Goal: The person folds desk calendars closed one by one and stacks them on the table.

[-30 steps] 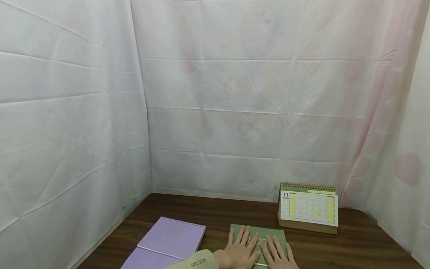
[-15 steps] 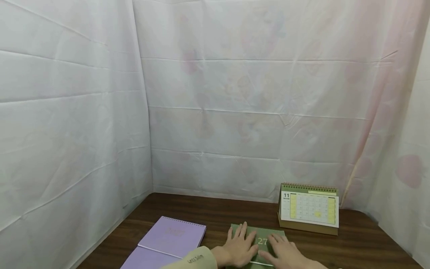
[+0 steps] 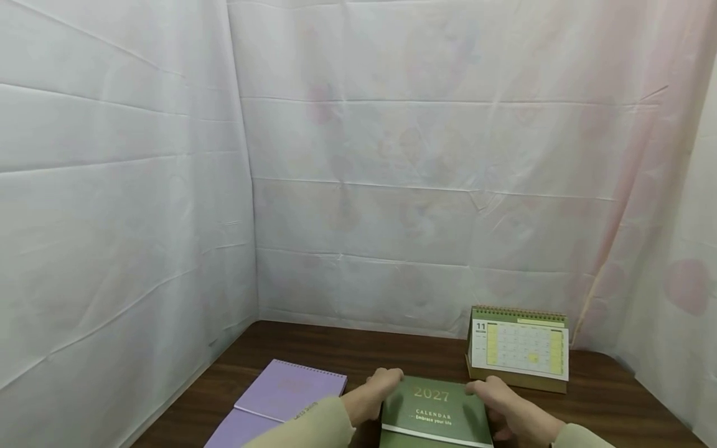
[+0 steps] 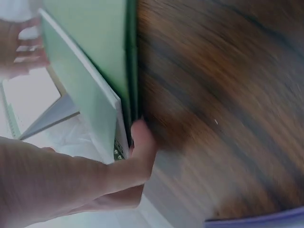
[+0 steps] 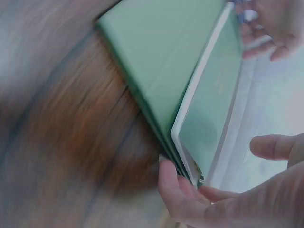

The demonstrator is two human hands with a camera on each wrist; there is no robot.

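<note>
A green desk calendar (image 3: 434,404) with "2027" and "CALENDAR" in gold lies between my hands, a white band across its cover. My left hand (image 3: 374,393) grips its left edge near the top corner; in the left wrist view, fingertips (image 4: 142,137) reach the edge beside the spiral binding. My right hand (image 3: 506,407) holds the opposite edge. Seen from the right wrist, its fingers (image 5: 175,187) curl at the calendar's edge, while the thumb (image 5: 270,146) stands off the cover. Whether the calendar is off the table cannot be told.
A purple 2027 calendar (image 3: 294,389) lies to the left on the dark wooden table (image 3: 358,348). At the back right stands an open desk calendar (image 3: 518,348) showing month 11. White draped cloth (image 3: 358,218) encloses the table's back and sides.
Both hands have moved from lying flat on the green calendar's cover out to its left and right edges, now holding it. The calendar appears larger and its printed title is uncovered.
</note>
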